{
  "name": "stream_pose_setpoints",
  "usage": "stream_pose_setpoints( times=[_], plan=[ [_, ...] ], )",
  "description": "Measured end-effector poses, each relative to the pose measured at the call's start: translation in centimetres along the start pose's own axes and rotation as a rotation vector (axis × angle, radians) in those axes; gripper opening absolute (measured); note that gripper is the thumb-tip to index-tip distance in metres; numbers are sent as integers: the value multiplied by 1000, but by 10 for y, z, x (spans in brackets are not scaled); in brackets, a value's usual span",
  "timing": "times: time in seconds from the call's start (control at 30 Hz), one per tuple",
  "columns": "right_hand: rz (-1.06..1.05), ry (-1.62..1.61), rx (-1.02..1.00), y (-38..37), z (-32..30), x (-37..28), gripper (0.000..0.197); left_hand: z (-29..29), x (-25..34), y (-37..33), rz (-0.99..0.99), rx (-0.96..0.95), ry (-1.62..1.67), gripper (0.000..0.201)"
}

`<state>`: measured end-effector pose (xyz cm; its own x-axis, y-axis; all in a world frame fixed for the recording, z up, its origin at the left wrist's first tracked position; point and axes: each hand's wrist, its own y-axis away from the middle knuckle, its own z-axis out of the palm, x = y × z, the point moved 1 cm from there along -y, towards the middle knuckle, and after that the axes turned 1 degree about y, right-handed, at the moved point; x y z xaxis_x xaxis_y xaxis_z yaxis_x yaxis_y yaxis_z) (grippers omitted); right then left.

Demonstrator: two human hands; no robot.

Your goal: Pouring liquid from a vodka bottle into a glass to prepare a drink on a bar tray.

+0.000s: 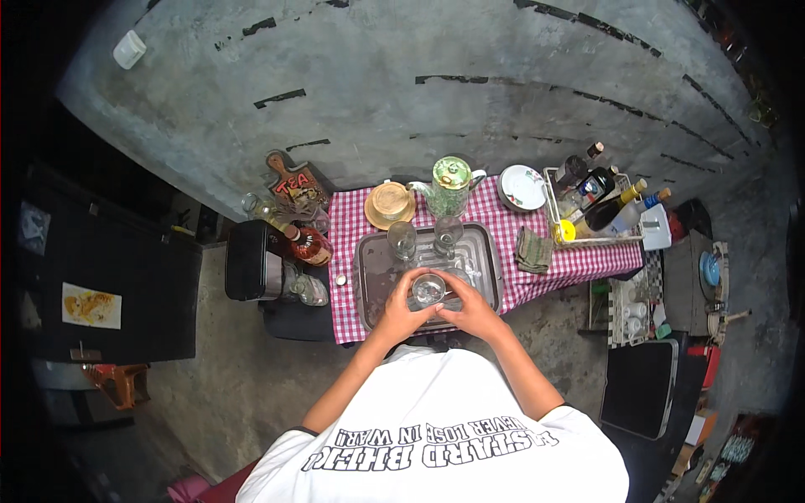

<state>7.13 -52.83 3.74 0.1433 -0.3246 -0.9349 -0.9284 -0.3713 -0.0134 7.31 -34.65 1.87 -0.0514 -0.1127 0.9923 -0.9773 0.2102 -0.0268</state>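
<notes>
My left hand [404, 306] and my right hand [471, 310] curve round a clear drinking glass [428, 289] from both sides, over the near part of a brown serving tray [490, 267]. The fingers are closed about its wall, and its round rim faces up. Two more clear glasses stand side by side towards the tray's far edge, the left glass [402, 241] and the right glass [447, 235]. Whether the held glass rests on the tray or is lifted I cannot tell, as my hands cover its base.
A red checkered cloth [346, 317] covers the table. Behind the tray stand a green patterned teapot [451, 189] and a wooden cup on a saucer [389, 201]. Stacked plates [524, 186], a folded dark cloth [534, 251] and a bottle rack [597, 241] lie right; an amber bottle [312, 247] stands left.
</notes>
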Motion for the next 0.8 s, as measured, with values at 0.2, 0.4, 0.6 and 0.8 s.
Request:
stream_pose_setpoints(
  times=[0.2, 0.4, 0.6, 0.8],
  plan=[
    [27, -77, -98, 8, -19, 50, 66, 37, -28, 2, -88, 3, -55, 67],
    [-50, -92, -118, 10, -29, 86, 64, 66, -43, 3, -36, 96, -119, 65],
    [11, -106, -187, 10, -34, 113, 64, 85, -73, 7, -193, 200, 63, 68],
    [19, -139, -161, 8, -34, 136, 64, 91, -85, 2, -224, 131, 283, 64]
  ],
)
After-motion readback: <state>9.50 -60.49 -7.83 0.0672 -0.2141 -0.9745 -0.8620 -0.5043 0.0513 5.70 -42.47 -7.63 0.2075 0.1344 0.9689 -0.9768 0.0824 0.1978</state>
